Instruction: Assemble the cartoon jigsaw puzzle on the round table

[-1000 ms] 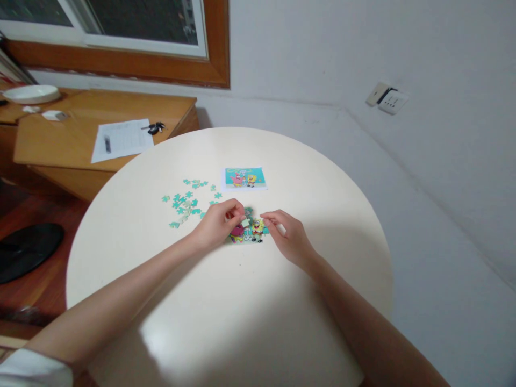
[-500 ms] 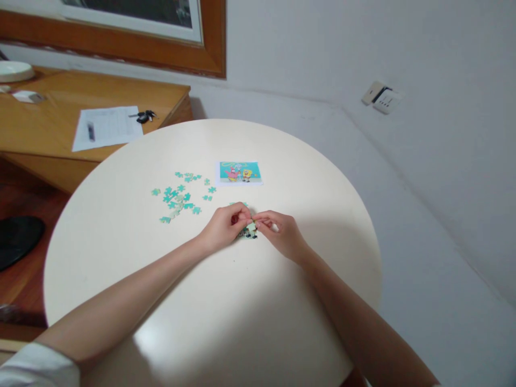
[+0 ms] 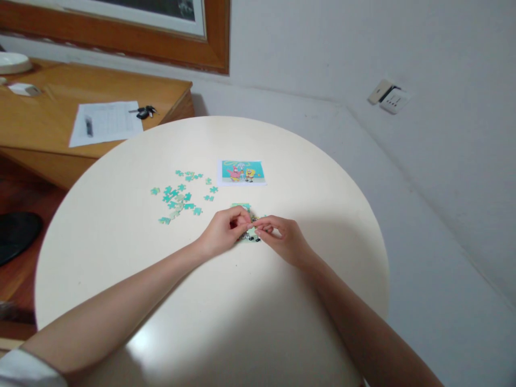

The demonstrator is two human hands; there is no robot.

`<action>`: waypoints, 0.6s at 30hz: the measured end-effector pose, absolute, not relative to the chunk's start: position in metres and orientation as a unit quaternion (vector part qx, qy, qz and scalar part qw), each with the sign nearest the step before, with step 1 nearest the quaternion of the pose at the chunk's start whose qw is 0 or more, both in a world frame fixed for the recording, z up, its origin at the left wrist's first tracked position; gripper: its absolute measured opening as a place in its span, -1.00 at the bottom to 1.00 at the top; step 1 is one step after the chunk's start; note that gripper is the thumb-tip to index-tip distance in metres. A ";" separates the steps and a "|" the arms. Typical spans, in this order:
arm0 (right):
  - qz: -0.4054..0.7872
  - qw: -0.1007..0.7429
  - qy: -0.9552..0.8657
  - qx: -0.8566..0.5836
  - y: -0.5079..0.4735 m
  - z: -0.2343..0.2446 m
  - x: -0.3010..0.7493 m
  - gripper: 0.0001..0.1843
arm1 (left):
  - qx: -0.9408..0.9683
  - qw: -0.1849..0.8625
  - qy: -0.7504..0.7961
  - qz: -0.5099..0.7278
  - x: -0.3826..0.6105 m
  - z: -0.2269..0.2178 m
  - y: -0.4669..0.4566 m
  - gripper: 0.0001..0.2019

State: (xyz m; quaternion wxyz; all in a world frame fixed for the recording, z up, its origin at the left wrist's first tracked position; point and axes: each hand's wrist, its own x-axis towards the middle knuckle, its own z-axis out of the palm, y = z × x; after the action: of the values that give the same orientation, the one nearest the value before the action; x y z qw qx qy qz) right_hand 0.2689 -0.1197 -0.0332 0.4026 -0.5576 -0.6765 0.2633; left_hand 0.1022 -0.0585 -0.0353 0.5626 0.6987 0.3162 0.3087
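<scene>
My left hand (image 3: 226, 228) and my right hand (image 3: 284, 236) meet fingertip to fingertip, both closed in a pinch, with a small puzzle piece (image 3: 253, 226) between them, seen nearly edge-on. Just below the fingers lies a partly joined puzzle (image 3: 250, 237), mostly covered by my hands; a green strip and some black cartoon shoes show. Beyond it a printed picture card (image 3: 242, 172) lies flat, showing cartoon figures on a teal ground. To the left, loose teal and pale green puzzle pieces (image 3: 177, 197) are scattered on the table.
The round white table (image 3: 121, 258) fills the middle. Behind its left edge stands a wooden desk (image 3: 52, 118) with a sheet of paper (image 3: 107, 124), keys (image 3: 145, 112) and a white box-shaped thing (image 3: 24, 89). A wall with a socket (image 3: 393, 100) rises at the right.
The puzzle piece between my fingertips has tilted, from showing its pale face to nearly edge-on. My hands stay close together over the joined puzzle; the camera view has shifted slightly.
</scene>
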 end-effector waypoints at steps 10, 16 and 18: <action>0.175 0.410 -0.742 -0.500 -0.124 -0.032 0.269 -0.83 | 0.642 0.621 0.321 0.314 0.102 -0.030 -0.057 -0.74; 0.111 0.375 -0.760 -0.520 -0.125 -0.030 0.268 -0.89 | 0.647 0.617 0.324 0.309 0.103 -0.030 -0.057 -0.76; 0.098 0.373 -0.765 -0.515 -0.126 -0.029 0.267 -0.90 | 0.650 0.615 0.323 0.308 0.102 -0.030 -0.056 -0.77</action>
State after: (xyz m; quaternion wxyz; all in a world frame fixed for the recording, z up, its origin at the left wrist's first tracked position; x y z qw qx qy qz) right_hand 0.2674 -0.1261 -0.0289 0.3732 -0.5154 -0.7652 0.0981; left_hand 0.1025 -0.0563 -0.0298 0.6154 0.6498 0.3229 0.3078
